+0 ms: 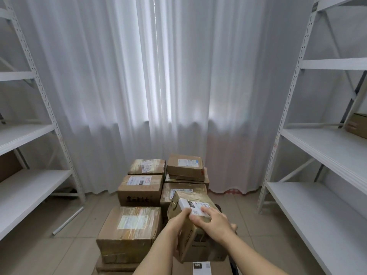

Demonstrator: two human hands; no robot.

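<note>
I hold a small cardboard box (189, 201) with a white label marked 010, lifted and tilted above a stack of parcels. My left hand (178, 225) grips its near left side from below, thumb on top by the label. My right hand (213, 220) lies over the top right, fingers touching the label's edge. The stack of brown taped parcels (139, 191) stands in front of me on the floor, several boxes deep.
White metal shelving stands at left (29, 139) and right (317, 147); a brown box (357, 125) sits on the right shelf. A white curtain (168, 86) hangs behind the stack. A metal tube (67, 221) lies on the tiled floor at left.
</note>
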